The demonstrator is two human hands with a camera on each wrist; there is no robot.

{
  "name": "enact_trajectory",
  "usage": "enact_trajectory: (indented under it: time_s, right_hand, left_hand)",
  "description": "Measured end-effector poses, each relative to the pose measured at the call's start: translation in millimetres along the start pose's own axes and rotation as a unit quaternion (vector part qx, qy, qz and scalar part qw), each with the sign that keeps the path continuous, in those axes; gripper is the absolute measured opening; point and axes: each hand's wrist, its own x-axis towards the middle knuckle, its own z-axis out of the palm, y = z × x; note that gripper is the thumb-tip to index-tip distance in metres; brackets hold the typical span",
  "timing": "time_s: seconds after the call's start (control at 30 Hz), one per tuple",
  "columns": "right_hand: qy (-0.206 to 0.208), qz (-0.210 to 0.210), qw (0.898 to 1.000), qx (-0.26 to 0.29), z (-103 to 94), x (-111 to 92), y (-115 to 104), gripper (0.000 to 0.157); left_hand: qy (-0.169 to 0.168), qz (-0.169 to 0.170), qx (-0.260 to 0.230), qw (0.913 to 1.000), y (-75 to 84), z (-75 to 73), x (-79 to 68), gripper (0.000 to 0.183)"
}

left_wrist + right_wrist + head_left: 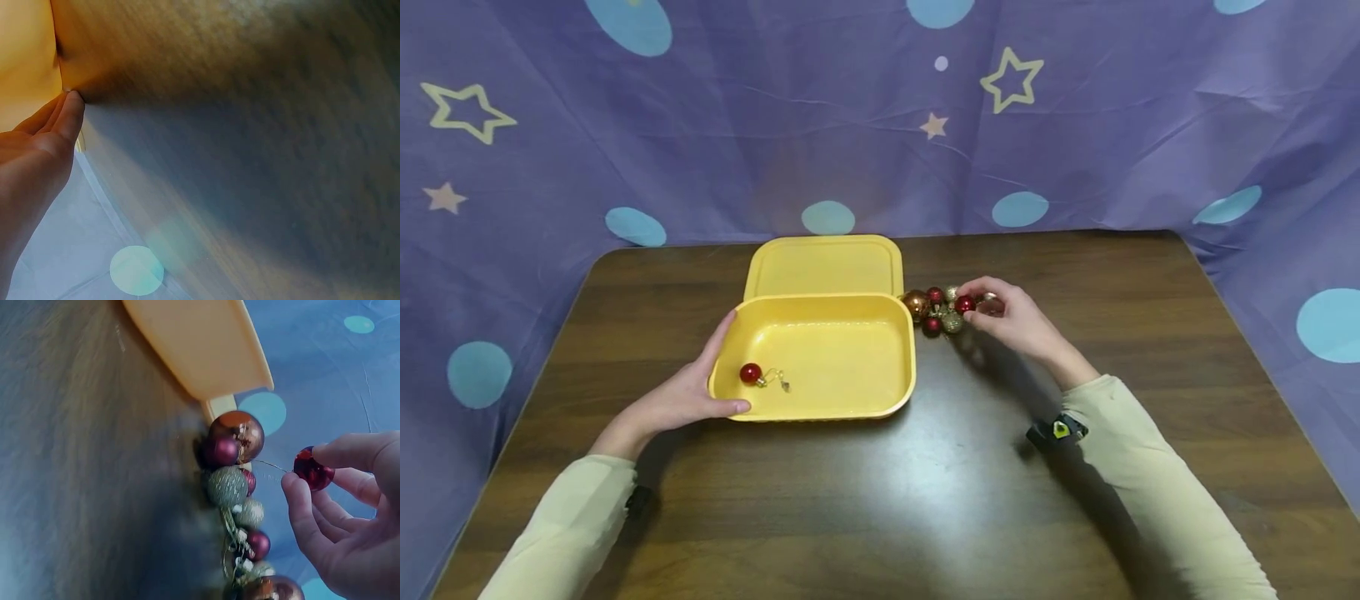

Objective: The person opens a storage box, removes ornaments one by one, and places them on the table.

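A yellow plastic box [850, 408] stands uncovered on the table, with a shiny red Christmas ball [750, 373] and its thin cord inside at the left. My left hand [681, 396] grips the box's left end, thumb over the near rim and fingers along the side wall. To the right of the box, my right hand [1018, 321] pinches another shiny red Christmas ball [314, 470] between thumb and fingertips. That ball is up off the table, its thin cord trailing toward a cluster of ornaments, including a glittery gold ball [227, 486] and a copper ball [240, 434].
The yellow lid [827, 265] lies directly behind the box. Several red, gold and copper balls lie close together by the box's right side. A purple curtain [865, 117] with stars and blue dots hangs behind the brown wooden table [850, 517].
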Motion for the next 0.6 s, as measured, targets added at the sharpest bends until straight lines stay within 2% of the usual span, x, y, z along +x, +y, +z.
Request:
enact_trajectory:
  time_s: [0.2, 0.37, 0.6]
  right_hand:
    - [0.024, 0.002, 0.998, -0.058, -1.4, -9, 5, 0.035]
    - [0.040, -0.016, 0.993, -0.110, 4.7, -13, 12, 0.034]
    - [0.059, -0.029, 0.981, -0.183, 13.0, -13, 19, 0.033]
  left_hand:
    - [-0.005, -0.008, -0.006, 0.9999, 0.5, -0.5, -0.5, 0.120]
    - [-0.004, -0.008, -0.007, 0.9999, -0.6, -0.6, -0.5, 0.120]
    - [-0.001, -0.001, -0.003, 1.0000, -0.6, -0.2, -0.1, 0.120]
